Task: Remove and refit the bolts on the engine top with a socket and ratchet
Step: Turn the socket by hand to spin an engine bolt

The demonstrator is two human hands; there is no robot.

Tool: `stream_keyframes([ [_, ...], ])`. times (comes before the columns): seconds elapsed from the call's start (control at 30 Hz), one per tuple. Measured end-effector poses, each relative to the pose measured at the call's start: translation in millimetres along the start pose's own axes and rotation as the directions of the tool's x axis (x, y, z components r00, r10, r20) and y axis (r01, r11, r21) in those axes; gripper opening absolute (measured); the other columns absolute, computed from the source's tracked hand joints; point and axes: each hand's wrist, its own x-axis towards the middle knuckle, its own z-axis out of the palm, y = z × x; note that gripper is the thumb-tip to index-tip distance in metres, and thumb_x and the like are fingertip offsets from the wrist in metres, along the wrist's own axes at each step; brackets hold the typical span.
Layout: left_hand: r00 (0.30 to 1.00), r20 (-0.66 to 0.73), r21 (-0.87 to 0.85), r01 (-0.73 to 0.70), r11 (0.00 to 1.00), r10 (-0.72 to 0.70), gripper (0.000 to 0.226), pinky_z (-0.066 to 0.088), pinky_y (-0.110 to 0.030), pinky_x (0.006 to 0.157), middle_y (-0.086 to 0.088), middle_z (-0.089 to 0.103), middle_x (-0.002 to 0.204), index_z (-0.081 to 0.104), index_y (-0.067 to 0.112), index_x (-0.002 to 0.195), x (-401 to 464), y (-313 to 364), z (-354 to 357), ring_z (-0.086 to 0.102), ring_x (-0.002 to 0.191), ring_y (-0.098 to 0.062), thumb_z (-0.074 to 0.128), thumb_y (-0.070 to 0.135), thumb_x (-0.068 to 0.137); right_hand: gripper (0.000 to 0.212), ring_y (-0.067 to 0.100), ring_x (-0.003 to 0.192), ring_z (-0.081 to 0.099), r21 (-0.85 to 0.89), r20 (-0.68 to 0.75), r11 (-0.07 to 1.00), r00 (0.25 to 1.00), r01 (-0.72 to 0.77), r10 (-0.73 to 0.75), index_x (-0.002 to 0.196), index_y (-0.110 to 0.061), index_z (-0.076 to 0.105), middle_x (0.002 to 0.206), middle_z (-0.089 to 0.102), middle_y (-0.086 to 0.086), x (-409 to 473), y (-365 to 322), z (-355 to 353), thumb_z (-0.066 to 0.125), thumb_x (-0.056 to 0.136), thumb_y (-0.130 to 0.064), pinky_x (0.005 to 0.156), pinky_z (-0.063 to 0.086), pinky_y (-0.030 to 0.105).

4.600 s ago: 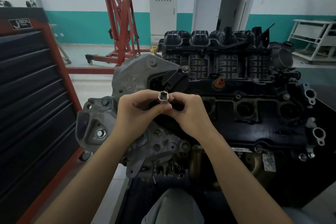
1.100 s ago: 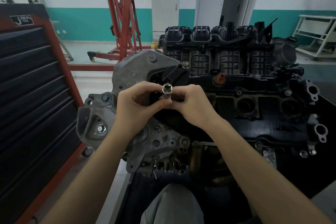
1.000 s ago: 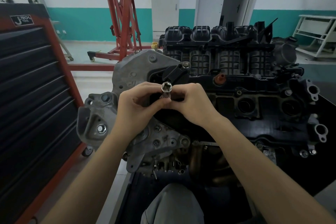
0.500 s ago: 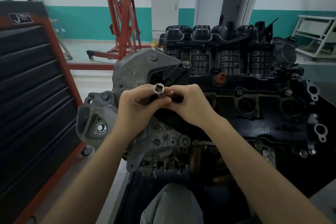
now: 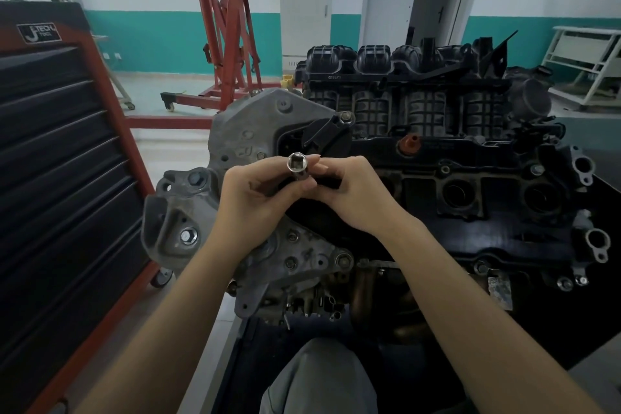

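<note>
- Both hands meet in front of the engine, fingertips close together, and between them they hold one chrome socket.
- Left hand has thumb and fingers curled round the lower part of the socket, gripping it from the left side.
- Right hand has its fingers curled in toward the socket from the right, fingertips touching its side near the top; whether it also holds something beneath the fingers cannot be told.
- One socket only: it stands nearly upright, tilted slightly, with its square drive hole facing up toward the camera.
- Just beyond the hands lies the black engine top, with two round wells visible off to the right of the right hand.
- One bolt head sits above and beyond the hands, on a black fitting near the grey cast cover.
- One orange-red cap stands on the engine top, beyond and right of the right hand.
- Left of the left hand stands one red and black tool chest with stacked drawers.
- Far beyond the hands stands one red engine hoist on the floor.
</note>
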Motion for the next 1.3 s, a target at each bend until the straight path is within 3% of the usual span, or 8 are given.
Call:
stream_keyframes([
  [0.23,0.992,-0.108,0.078,-0.049,0.996,0.057,0.022,0.052,-0.026,0.09,0.002,0.072,0.087,0.07,0.011,0.09,0,0,1,0.07,0.086,-0.012,0.079,0.007,0.07,0.013,0.01,0.075,0.068,-0.069,-0.045,0.998,0.999,0.001,-0.004,0.089,-0.01,0.075,0.079,0.073,0.001,2,-2,1,0.079,0.077,-0.014,0.072,0.054,0.03],
  [0.37,0.997,-0.075,0.024,-0.002,1.0,0.003,0.026,0.053,-0.023,0.084,0.017,0.073,0.09,0.07,0.015,0.097,0,2,0,0.07,0.091,-0.009,0.076,0.007,0.073,0.018,0.014,0.086,0.069,-0.061,-0.01,0.998,1.0,-0.023,0.023,0.099,-0.01,0.073,0.089,0.074,0.003,-2,-4,-1,0.074,0.082,-0.018,0.08,0.054,0.038],
  [0.5,0.999,-0.011,0.061,-0.038,0.997,0.039,0.033,0.052,-0.021,0.086,0.004,0.071,0.096,0.067,0.006,0.104,0,2,0,0.069,0.094,-0.008,0.075,0.0,0.073,0.025,0.013,0.103,0.066,-0.111,0.009,0.993,0.999,-0.032,0.033,0.116,-0.014,0.069,0.107,0.072,0.002,-11,-3,5,0.063,0.091,-0.013,0.09,0.052,0.037],
  [0.73,0.996,-0.08,0.105,-0.024,0.994,0.033,0.027,0.055,-0.029,0.086,-0.004,0.072,0.09,0.07,0.005,0.096,-1,3,1,0.07,0.09,-0.014,0.077,0.003,0.071,0.024,0.01,0.085,0.069,-0.094,-0.178,0.993,0.982,-0.074,0.056,0.106,-0.016,0.074,0.092,0.075,-0.002,-12,-2,12,0.074,0.083,-0.02,0.079,0.055,0.036],
  [0.9,0.998,-0.02,0.049,-0.053,0.997,0.054,0.025,0.054,-0.032,0.086,-0.011,0.071,0.094,0.068,0.0,0.098,0,1,-1,0.07,0.09,-0.021,0.075,-0.001,0.074,0.028,0.004,0.103,0.064,-0.058,-0.092,0.998,0.996,-0.022,0.017,0.117,-0.017,0.069,0.108,0.072,-0.004,-16,-2,10,0.066,0.089,-0.011,0.089,0.05,0.018],
  [1.1,0.998,-0.062,0.043,-0.016,0.999,0.018,0.025,0.054,-0.026,0.083,-0.001,0.073,0.088,0.071,0.008,0.092,1,0,-1,0.071,0.086,-0.017,0.079,0.004,0.07,0.017,0.007,0.08,0.068,-0.081,-0.178,0.994,0.982,-0.074,0.058,0.1,-0.016,0.074,0.086,0.073,-0.003,-12,-3,13,0.073,0.083,-0.017,0.075,0.055,0.034],
  [1.2,1.0,-0.018,-0.032,0.005,0.999,-0.006,0.028,0.054,-0.025,0.082,0.009,0.074,0.09,0.07,0.016,0.096,0,1,-1,0.071,0.09,-0.015,0.074,-0.002,0.075,0.02,0.003,0.083,0.067,-0.075,-0.179,0.995,0.983,-0.064,0.05,0.103,-0.018,0.073,0.089,0.073,-0.006,-13,-3,12,0.074,0.083,-0.021,0.077,0.055,0.026],
  [1.3,1.0,0.026,-0.054,-0.004,0.999,0.006,0.026,0.053,-0.028,0.087,-0.003,0.074,0.094,0.069,0.008,0.1,1,0,-3,0.07,0.093,-0.02,0.071,-0.005,0.077,0.026,-0.001,0.093,0.065,-0.062,-0.122,0.997,0.992,-0.035,0.027,0.113,-0.018,0.07,0.1,0.073,-0.006,-15,-3,11,0.069,0.087,-0.015,0.083,0.049,0.013],
])
